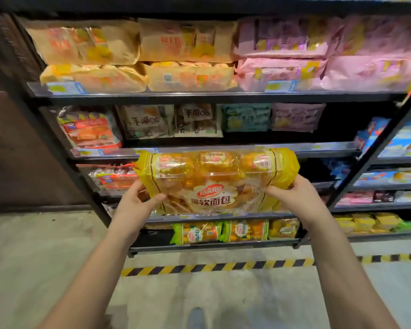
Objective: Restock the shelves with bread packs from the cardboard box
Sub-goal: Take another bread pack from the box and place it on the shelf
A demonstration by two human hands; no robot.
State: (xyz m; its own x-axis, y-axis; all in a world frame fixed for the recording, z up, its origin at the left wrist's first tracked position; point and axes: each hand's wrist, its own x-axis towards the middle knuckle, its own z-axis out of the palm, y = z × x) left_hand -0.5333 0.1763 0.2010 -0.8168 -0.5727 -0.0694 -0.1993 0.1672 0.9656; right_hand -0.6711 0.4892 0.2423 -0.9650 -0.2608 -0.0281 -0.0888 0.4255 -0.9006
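While both hands grip its ends, left hand (135,205) and right hand (299,200) with fingers curled round the wrap, the yellow bread pack (216,179) spans between them. Risk: its top edge snagging the shelf lip (330,147) just above the fingertips. Dark bay beyond the right fingers is possibly free.

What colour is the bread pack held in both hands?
Yellow-orange with a clear window, seen in the head view: bread pack, left hand, right hand.
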